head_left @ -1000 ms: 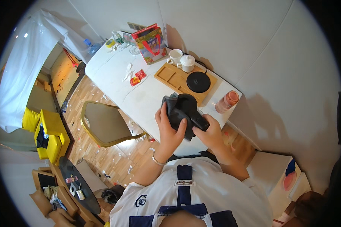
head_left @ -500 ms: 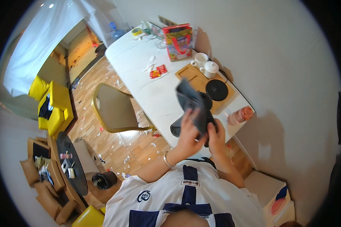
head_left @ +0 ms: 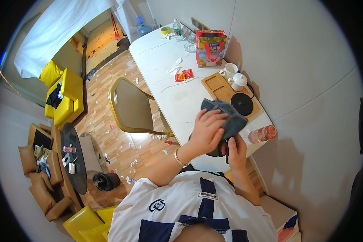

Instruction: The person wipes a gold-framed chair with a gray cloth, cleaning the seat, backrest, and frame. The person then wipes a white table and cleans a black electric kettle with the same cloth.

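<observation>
In front of my body, over the near end of the white table (head_left: 164, 84), my left hand (head_left: 208, 131) presses its bent fingers on a dark grey cloth (head_left: 234, 126). Below the cloth is a black kettle (head_left: 216, 152), mostly hidden by the cloth and my hands. My right hand (head_left: 237, 150) grips its black handle (head_left: 227, 150), thumb on top. Just beyond the cloth, a round black kettle base (head_left: 242, 104) sits on a wooden tray (head_left: 213, 85). A pink transparent bottle (head_left: 263, 134) stands to the right of my right hand.
A white mug (head_left: 230, 70) and a lidded white cup (head_left: 238, 82) stand by the tray. Farther back are a colourful gift bag (head_left: 211, 48), red packets (head_left: 184, 75) and crumpled tissue. A gold-framed chair (head_left: 134, 105) stands left of the table. Scraps litter the wooden floor (head_left: 105, 133).
The cloth, raised and blurred before, now lies spread lower under my left hand, over the kettle. My right hand keeps the handle. The whole view has shifted, with the table farther right.
</observation>
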Available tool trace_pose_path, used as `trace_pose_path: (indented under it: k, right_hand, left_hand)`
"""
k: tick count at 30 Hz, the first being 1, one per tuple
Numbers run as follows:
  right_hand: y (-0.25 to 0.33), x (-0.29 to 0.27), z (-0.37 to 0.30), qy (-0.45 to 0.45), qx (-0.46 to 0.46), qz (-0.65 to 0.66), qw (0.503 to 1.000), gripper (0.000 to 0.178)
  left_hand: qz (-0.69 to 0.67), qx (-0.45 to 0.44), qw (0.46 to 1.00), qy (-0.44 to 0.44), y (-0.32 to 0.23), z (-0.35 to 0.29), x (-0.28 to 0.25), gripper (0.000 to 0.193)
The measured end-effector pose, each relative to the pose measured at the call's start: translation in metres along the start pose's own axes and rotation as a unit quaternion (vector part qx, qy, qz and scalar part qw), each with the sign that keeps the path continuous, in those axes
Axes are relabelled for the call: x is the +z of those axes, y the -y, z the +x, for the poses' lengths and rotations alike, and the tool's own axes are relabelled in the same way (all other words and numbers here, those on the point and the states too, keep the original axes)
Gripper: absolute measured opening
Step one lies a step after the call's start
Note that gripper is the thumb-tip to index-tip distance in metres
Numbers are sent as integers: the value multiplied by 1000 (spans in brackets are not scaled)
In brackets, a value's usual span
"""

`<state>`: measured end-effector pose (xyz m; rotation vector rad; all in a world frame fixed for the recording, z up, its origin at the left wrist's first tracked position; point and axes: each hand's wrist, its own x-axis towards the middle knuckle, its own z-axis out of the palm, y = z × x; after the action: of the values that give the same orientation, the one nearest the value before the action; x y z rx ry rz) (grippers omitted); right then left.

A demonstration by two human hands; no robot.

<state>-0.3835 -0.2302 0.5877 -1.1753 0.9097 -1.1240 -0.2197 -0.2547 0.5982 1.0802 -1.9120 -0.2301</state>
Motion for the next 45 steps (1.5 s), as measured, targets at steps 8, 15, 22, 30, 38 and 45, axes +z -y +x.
trace_pose_path:
  k: [8, 15, 22, 30, 38, 45]
  right_hand:
    - [-32, -13, -4, -91, -30, 79, 992, 73]
    - [-40, -25, -11, 34, -57, 0, 998, 72]
    - [7, -5, -9, 1, -35, -61, 998, 86]
    - [1, -8, -2, -62, -43, 64, 995, 50]
    - [3, -10, 18, -80, -25, 239, 967, 32]
    - [2, -2, 16, -12, -7, 224, 974, 36]
  left_hand:
    - [-13, 119, 993, 9, -39, -8, 17, 16]
    - [-67, 189, 980, -20, -2, 8, 18, 12]
    - [-13, 176, 982, -70, 25, 9, 10, 19]
    - [-105, -155, 963, -196, 26, -26, 49, 39]
    - [154, -1, 987, -42, 2, -72, 83, 59]
    - [140, -11, 980, -143, 9, -21, 49, 53]
